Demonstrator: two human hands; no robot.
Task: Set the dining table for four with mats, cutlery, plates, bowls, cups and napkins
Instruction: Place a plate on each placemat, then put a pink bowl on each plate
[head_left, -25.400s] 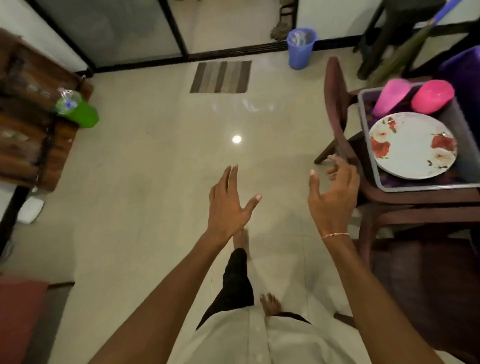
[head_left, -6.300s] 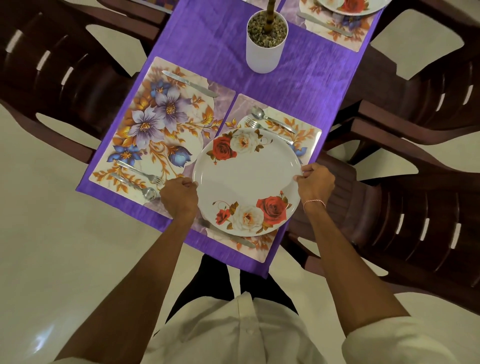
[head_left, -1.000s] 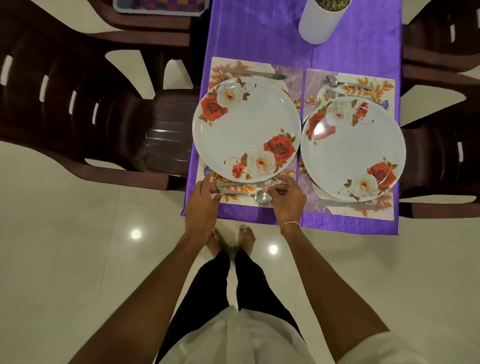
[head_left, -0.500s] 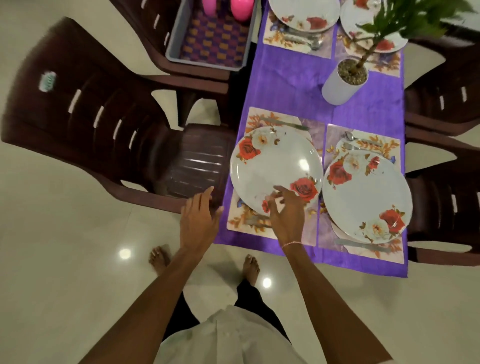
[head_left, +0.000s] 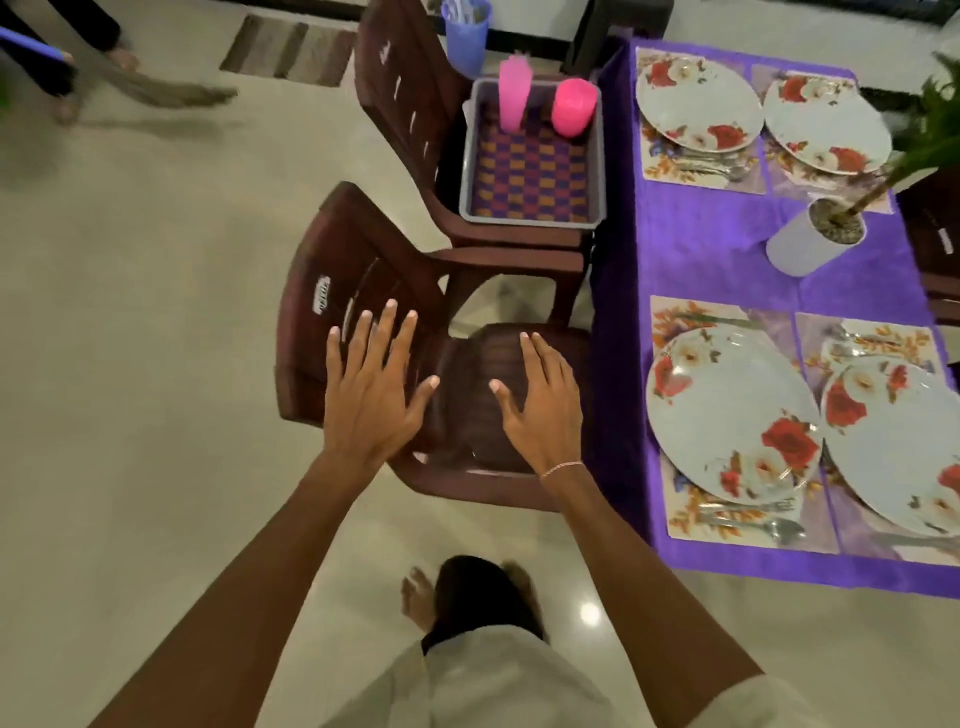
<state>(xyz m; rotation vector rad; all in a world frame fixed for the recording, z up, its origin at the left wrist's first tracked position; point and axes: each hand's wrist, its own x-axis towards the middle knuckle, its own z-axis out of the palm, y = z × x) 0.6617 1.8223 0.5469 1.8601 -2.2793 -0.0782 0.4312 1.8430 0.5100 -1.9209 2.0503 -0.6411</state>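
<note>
Head view: the left hand (head_left: 369, 400) and right hand (head_left: 543, 410) hover empty, fingers spread, above a brown chair (head_left: 322, 291). Beyond them, a grey tub (head_left: 530, 218) on a second chair (head_left: 395, 104) holds pink cups (head_left: 511, 96). To the right, four flowered plates (head_left: 727, 415) sit on mats (head_left: 680, 514) over the purple cloth (head_left: 701, 244).

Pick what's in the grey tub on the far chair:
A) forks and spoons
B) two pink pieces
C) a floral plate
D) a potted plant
B: the grey tub holds just a tall pink piece and a round pink piece, both standing at its far end on the checkered liner.
</note>
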